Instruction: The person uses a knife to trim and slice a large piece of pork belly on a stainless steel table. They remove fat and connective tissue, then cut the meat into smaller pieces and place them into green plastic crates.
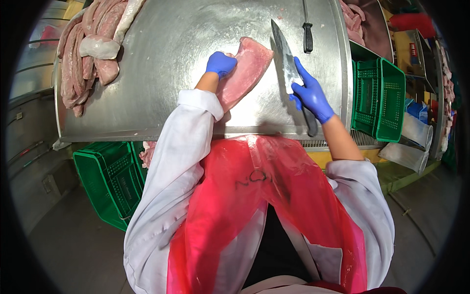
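My left hand point(221, 64), in a blue glove, is closed on the left edge of a flat pink slab of raw meat point(248, 66). The slab's pointed end is tilted toward the far right over the metal table point(166, 59). In my right hand point(313, 95), also gloved in blue, is a knife point(284, 56) with a wide blade and a black handle. Its blade points away from me, just right of the meat and apart from it. Past the knife lies a thin metal rod with a black handle point(307, 39), which looks like a sharpening steel.
Long strips of meat point(76, 61) are piled at the table's far left. Green crates stand below the near left edge point(105, 188) and beside the right edge point(379, 98). A bin at the far right holds more meat point(353, 22). A red apron point(235, 171) covers my front.
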A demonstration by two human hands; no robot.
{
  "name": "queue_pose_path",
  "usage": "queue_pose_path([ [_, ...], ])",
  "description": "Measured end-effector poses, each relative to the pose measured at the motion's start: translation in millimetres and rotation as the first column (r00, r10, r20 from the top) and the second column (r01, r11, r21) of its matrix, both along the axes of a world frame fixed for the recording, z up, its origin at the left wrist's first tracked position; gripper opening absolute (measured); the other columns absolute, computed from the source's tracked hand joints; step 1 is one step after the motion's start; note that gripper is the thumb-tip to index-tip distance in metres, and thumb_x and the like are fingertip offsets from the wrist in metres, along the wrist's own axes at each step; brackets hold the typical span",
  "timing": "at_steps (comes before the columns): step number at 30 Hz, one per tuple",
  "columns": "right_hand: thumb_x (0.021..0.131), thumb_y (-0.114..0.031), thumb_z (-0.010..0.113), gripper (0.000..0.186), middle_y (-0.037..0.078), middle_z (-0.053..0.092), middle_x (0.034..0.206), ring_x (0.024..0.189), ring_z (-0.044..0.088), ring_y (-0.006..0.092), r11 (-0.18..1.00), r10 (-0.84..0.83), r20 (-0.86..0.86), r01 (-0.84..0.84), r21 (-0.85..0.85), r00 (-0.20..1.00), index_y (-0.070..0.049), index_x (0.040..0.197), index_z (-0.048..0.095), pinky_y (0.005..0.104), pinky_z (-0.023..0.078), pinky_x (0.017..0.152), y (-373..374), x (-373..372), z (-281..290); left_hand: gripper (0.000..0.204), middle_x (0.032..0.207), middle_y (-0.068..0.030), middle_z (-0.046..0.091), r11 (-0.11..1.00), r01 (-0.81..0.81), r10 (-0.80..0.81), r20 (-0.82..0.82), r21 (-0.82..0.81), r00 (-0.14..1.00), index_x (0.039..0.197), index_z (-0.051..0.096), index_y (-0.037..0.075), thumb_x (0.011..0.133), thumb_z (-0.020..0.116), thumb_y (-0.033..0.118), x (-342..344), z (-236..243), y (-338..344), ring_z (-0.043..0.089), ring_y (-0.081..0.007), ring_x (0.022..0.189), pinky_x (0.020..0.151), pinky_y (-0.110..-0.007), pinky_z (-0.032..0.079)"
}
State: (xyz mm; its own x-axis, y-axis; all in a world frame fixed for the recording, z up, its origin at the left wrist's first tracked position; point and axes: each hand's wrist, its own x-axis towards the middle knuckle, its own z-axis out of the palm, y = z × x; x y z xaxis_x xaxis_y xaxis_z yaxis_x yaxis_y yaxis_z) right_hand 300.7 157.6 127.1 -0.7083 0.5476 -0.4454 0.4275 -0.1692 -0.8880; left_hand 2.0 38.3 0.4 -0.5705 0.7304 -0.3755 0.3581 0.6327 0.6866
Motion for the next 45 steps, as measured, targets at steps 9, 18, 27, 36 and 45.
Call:
queue_pose_path([
  [9, 0.092, -0.008, 0.053, 0.079, 0.013, 0.067, 0.080, 0.061, 0.066, 0.0167, 0.997, 0.036, -0.028, -0.037, -0.062, 0.999, -0.024, 0.162, 0.020, 0.0314, 0.055, 0.053, -33, -136, -66, 0.030, 0.072, -0.0130, 0.067, 0.946, -0.281, 0.218, 0.329, 0.160, 0.919, 0.082, 0.070, -0.004, 0.092, 0.065, 0.023, 16, 21, -12, 0.063, -0.0180, 0.062, 0.058, -0.033, 0.050],
  [18, 0.094, -0.011, 0.048, 0.070, 0.015, 0.066, 0.075, 0.054, 0.066, 0.0240, 0.916, 0.346, 0.159, -0.369, 0.154, 0.925, -0.016, 0.159, 0.024, 0.0374, 0.055, 0.053, -57, -95, -42, 0.034, 0.067, -0.0090, 0.065, 0.963, -0.182, 0.156, 0.141, 0.200, 0.978, 0.076, 0.068, -0.002, 0.094, 0.067, 0.027, 17, 15, -13, 0.063, -0.0174, 0.061, 0.055, -0.032, 0.047],
  [27, 0.096, -0.014, 0.046, 0.071, 0.016, 0.066, 0.072, 0.057, 0.067, 0.0247, 0.899, 0.433, 0.117, -0.437, 0.014, 0.894, -0.019, 0.161, 0.018, 0.0381, 0.056, 0.053, -82, -53, -19, 0.030, 0.063, -0.0039, 0.060, 0.944, -0.194, 0.165, 0.130, 0.265, 0.978, 0.073, 0.068, -0.001, 0.087, 0.071, 0.026, -15, 23, -30, 0.052, -0.0121, 0.059, 0.054, -0.033, 0.043],
  [36, 0.092, -0.011, 0.051, 0.078, 0.018, 0.067, 0.072, 0.057, 0.068, 0.0250, 0.908, 0.380, 0.141, -0.398, 0.131, 0.914, -0.020, 0.162, 0.017, 0.0381, 0.057, 0.057, -95, -68, -27, 0.019, 0.072, -0.0025, 0.061, 0.936, -0.286, 0.210, 0.325, 0.207, 0.922, 0.080, 0.069, 0.001, 0.085, 0.070, 0.020, -5, 64, -34, 0.053, -0.0113, 0.065, 0.058, -0.031, 0.042],
  [45, 0.094, -0.013, 0.049, 0.075, 0.016, 0.067, 0.070, 0.053, 0.065, 0.0238, 0.902, 0.327, 0.133, -0.351, 0.250, 0.936, -0.019, 0.162, 0.019, 0.0375, 0.057, 0.058, -91, -115, -54, 0.021, 0.073, -0.0031, 0.063, 0.906, -0.230, 0.124, 0.297, 0.355, 0.947, 0.083, 0.067, -0.001, 0.090, 0.068, 0.020, 7, 92, -46, 0.054, -0.0107, 0.065, 0.061, -0.030, 0.046],
])
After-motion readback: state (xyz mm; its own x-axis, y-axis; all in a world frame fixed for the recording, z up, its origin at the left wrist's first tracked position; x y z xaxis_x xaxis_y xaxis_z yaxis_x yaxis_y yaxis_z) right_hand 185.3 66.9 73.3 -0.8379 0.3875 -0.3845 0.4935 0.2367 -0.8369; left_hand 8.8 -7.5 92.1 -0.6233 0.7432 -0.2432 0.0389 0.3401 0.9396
